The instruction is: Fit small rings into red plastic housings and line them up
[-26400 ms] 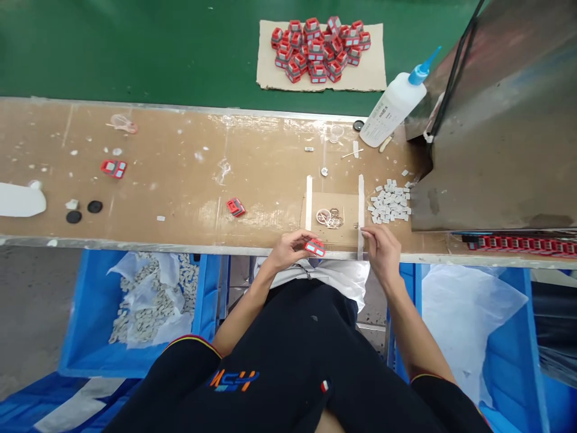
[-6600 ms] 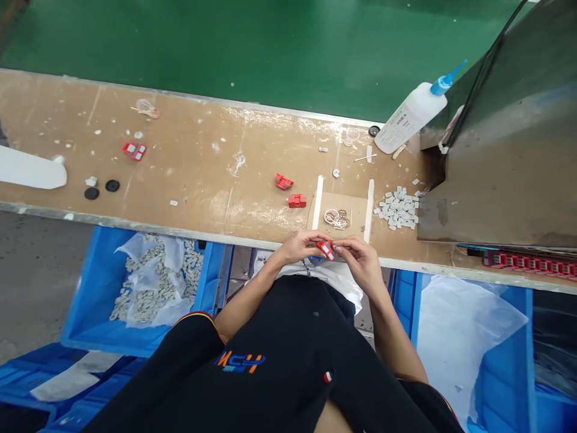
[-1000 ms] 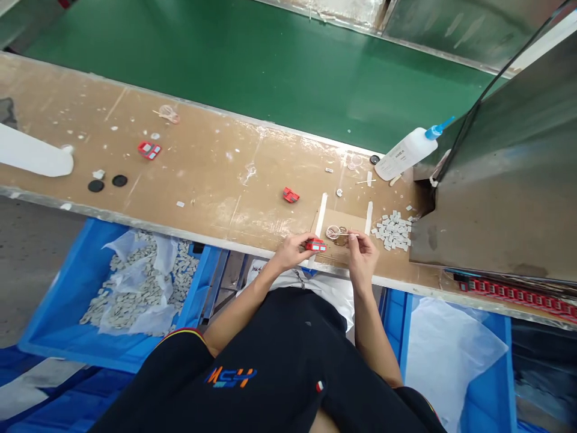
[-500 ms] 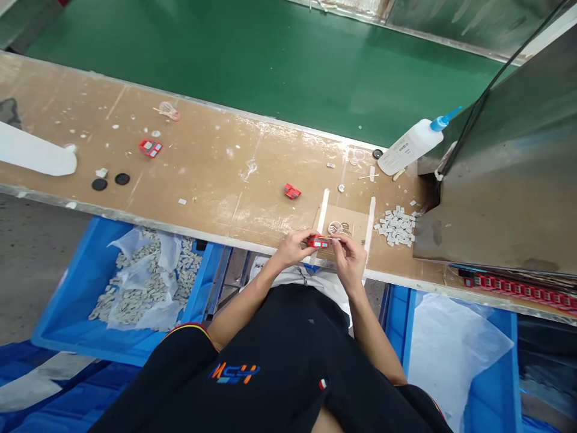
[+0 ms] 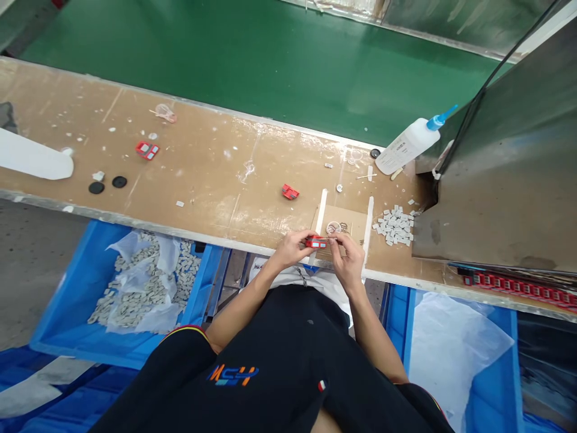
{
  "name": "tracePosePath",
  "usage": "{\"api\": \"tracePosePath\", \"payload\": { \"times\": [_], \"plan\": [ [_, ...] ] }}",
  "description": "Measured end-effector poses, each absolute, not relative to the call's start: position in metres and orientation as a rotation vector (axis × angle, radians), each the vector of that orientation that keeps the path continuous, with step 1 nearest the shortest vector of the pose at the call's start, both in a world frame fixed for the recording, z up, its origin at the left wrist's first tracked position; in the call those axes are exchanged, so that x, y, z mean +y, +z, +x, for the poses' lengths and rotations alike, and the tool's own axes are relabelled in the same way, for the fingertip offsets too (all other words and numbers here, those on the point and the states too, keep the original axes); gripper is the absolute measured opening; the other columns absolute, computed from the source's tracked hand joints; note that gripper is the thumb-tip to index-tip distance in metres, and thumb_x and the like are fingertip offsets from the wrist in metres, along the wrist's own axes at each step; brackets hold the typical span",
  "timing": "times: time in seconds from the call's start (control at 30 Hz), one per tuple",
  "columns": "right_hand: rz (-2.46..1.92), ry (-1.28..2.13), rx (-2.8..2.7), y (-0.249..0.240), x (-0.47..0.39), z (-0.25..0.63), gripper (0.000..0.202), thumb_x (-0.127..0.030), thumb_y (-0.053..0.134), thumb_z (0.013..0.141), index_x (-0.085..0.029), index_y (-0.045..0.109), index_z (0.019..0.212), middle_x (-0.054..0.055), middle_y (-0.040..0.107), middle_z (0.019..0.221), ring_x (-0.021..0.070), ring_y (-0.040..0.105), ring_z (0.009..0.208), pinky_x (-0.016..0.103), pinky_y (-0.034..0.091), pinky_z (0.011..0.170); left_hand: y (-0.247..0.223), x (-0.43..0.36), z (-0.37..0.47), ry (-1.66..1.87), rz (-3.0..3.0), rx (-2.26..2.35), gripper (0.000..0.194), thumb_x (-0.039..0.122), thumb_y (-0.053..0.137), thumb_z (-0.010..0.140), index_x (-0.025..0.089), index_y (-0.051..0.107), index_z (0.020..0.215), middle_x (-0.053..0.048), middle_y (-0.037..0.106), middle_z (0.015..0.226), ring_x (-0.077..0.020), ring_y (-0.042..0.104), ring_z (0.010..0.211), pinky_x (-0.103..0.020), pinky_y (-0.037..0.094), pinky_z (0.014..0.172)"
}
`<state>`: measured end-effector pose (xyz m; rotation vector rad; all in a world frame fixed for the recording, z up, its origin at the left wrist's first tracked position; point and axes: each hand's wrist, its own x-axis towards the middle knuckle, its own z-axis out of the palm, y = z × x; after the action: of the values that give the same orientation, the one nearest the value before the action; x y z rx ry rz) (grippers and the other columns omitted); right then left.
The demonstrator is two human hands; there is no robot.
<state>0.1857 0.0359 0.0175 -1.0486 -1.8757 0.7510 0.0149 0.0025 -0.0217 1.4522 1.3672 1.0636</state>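
My left hand (image 5: 291,248) pinches a small red plastic part (image 5: 316,242) with pale window-like panels, like a toy vehicle body, over the front edge of the bench. Close on its right, my right hand (image 5: 349,258) is closed on a thin stick (image 5: 330,239), whose far end lies against the top of the red part. Just beyond the fingers, a small round dish (image 5: 333,227) sits on a cardboard piece (image 5: 356,221) between two white tape strips. Another red part (image 5: 290,192) lies farther back on the bench.
A white bottle with a blue nozzle (image 5: 408,146) stands tilted at the back right, near a pile of small pale pieces (image 5: 395,226). A metal housing (image 5: 500,180) bounds the right. Blue bins (image 5: 58,313) sit below the bench, and a green belt (image 5: 216,66) runs behind.
The whole view has shifted slightly. Both hands keep their hold on the red part and the stick, with the stick's angle against the part changed a little.
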Motion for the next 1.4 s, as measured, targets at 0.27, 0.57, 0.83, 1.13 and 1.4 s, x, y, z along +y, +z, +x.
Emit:
{"api": "tracePosePath", "payload": {
  "times": [0.27,0.57,0.83,1.13,1.4],
  "plan": [
    [-1.244,0.829,-1.596,0.010,0.046,0.210,0.022,-0.039,0.059,0.097,-0.021,0.071,0.093,0.007,0.073,0.088,0.0207,0.070,0.082,0.035,0.057,0.074,-0.023,0.001,0.014,1.075,1.333,1.343,0.025,0.023,0.070,0.081,0.015,0.071,0.105,-0.005,0.077,0.094,-0.0163,0.073,0.083,-0.023,0.058,0.074],
    [-1.205,0.725,-1.725,-0.012,0.054,0.197,0.019,-0.033,0.056,0.097,-0.022,0.072,0.098,0.010,0.066,0.100,0.0227,0.066,0.097,0.036,0.058,0.076,-0.022,0.002,0.013,1.100,1.258,1.302,0.026,0.030,0.073,0.080,0.017,0.071,0.102,-0.006,0.077,0.094,-0.0186,0.074,0.085,-0.029,0.062,0.081],
    [-1.519,0.279,-1.776,-0.010,0.059,0.283,0.022,-0.031,0.050,0.098,-0.020,0.069,0.103,0.011,0.065,0.101,0.0230,0.064,0.090,0.039,0.057,0.079,-0.022,0.001,0.013,1.088,1.243,1.316,0.030,0.036,0.074,0.081,0.017,0.072,0.104,-0.007,0.077,0.098,-0.0199,0.074,0.088,-0.033,0.062,0.087],
    [-1.581,0.238,-1.970,-0.028,0.080,0.330,0.023,-0.029,0.047,0.097,-0.022,0.070,0.093,0.010,0.063,0.095,0.0255,0.061,0.091,0.041,0.053,0.084,-0.024,0.001,0.013,1.091,1.229,1.303,0.033,0.038,0.075,0.080,0.016,0.072,0.104,-0.008,0.077,0.099,-0.0199,0.074,0.089,-0.034,0.061,0.088],
    [-1.528,0.351,-2.164,-0.018,0.072,0.332,0.022,-0.021,0.048,0.095,-0.023,0.069,0.089,0.008,0.059,0.083,0.0252,0.056,0.081,0.038,0.048,0.079,-0.020,0.001,0.013,1.088,1.254,1.321,0.030,0.037,0.073,0.081,0.016,0.071,0.102,-0.007,0.077,0.096,-0.0196,0.074,0.087,-0.031,0.061,0.084]
  ]
}}
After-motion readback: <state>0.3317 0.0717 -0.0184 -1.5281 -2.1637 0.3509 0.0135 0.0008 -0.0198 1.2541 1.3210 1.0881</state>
